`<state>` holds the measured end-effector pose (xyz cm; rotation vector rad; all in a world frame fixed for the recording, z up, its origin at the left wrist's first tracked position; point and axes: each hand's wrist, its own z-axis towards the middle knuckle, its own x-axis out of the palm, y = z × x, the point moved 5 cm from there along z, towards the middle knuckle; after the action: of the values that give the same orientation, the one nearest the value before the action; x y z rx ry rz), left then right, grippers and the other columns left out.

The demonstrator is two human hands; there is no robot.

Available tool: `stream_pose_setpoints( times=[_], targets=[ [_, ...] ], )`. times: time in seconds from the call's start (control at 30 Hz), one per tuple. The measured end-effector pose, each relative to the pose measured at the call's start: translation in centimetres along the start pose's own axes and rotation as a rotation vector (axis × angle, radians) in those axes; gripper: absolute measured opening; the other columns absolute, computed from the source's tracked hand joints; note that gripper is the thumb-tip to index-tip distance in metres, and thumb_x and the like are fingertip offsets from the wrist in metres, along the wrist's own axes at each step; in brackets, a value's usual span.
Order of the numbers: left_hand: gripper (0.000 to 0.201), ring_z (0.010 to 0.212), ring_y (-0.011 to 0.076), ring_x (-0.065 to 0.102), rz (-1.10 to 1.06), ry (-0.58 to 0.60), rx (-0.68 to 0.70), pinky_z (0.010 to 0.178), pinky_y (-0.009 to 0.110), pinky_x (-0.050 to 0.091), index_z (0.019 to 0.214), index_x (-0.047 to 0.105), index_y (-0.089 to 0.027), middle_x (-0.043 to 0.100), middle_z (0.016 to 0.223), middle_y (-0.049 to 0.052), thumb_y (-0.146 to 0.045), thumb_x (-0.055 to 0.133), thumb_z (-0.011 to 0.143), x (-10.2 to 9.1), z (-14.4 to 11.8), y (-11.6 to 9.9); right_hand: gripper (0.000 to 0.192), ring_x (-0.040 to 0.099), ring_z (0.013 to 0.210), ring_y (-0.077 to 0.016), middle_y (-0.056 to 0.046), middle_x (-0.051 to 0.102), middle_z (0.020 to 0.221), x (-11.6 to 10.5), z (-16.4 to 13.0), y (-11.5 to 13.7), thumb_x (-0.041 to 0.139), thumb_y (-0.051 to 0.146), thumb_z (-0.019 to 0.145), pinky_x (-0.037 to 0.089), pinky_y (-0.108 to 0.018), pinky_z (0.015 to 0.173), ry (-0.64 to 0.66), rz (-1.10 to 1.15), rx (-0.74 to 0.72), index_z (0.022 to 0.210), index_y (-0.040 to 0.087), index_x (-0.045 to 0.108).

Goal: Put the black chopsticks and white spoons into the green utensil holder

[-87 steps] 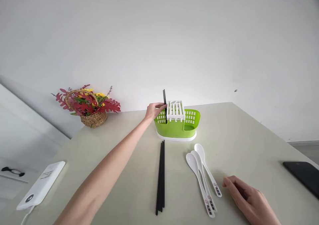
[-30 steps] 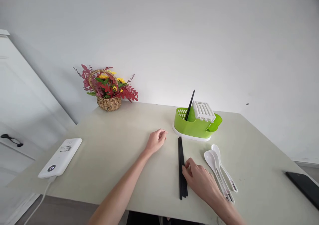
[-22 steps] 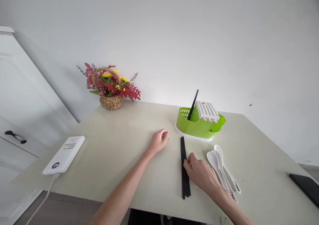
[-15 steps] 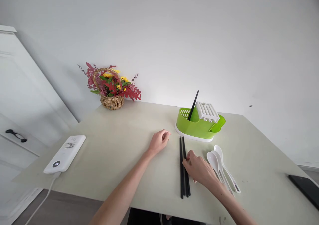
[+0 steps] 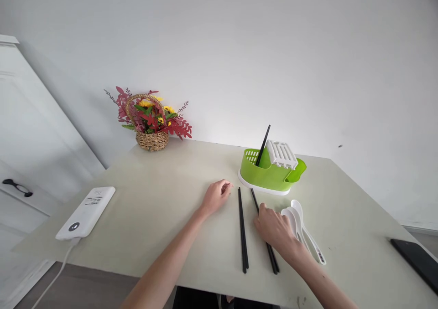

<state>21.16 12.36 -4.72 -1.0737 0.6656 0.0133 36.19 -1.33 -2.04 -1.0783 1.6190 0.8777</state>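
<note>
A: What lies nearest, low in the frame?

B: Two sets of black chopsticks on the desk. One pair runs straight up the lower middle. The other pair slants to its right, well apart at the near end, closer at the far end.

A: And the hands?

B: The right hand lies flat over the slanted pair, fingers pressed down on the sticks, grip loose and not closed round them. The left hand rests on the desk just left of the straight pair, fingers curled in, holding nothing.

A: To the right?

B: Three white spoons lie stacked just beside the right hand. A dark phone sits at the lower right edge.

A: Further back?

B: A green rack in the middle with one chopstick leaning in it beside a white insert. A white power bank is at the left, and a flower basket is by the wall.
</note>
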Motion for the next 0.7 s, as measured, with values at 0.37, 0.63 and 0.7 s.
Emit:
stream_pose_setpoints(
  times=[0.37, 0.63, 0.7],
  targets=[
    [0.044, 0.068, 0.0149, 0.063, -0.19, 0.028, -0.11, 0.062, 0.025, 0.044, 0.099, 0.073, -0.019, 0.074, 0.082, 0.003, -0.056, 0.05, 0.1, 0.0, -0.1, -0.6, 0.027, 0.07, 0.079, -0.0226, -0.006, 0.072, 0.087, -3.1, 1.9, -0.9, 0.036, 0.033, 0.104, 0.044, -0.03, 0.065, -0.031, 0.205, -0.152, 0.088, 0.023, 0.056],
    [0.068, 0.104, 0.0272, 0.074, -0.781, 0.586, -0.188, 0.079, 0.032, 0.053, 0.116, 0.074, -0.014, 0.078, 0.113, 0.019, -0.072, 0.045, 0.099, 1.8, -1.7, -4.7, 0.046, 0.054, 0.048, -0.0159, 0.006, 0.051, 0.054, -11.2, 2.6, -0.4, 0.045, 0.069, 0.098, 0.042, -0.028, 0.052, -0.373, 0.918, -0.349, 0.079, 0.028, 0.043],
    [0.066, 0.109, 0.0286, 0.073, -0.915, 0.618, -0.182, 0.091, 0.038, 0.051, 0.121, 0.074, -0.015, 0.078, 0.112, 0.018, -0.071, 0.048, 0.099, 1.8, -1.9, -5.0, 0.048, 0.053, 0.048, -0.015, 0.006, 0.051, 0.054, -12.7, 2.8, -0.4, 0.048, 0.072, 0.096, 0.04, -0.027, 0.051, -0.457, 0.961, -0.349, 0.078, 0.027, 0.043]
  ],
)
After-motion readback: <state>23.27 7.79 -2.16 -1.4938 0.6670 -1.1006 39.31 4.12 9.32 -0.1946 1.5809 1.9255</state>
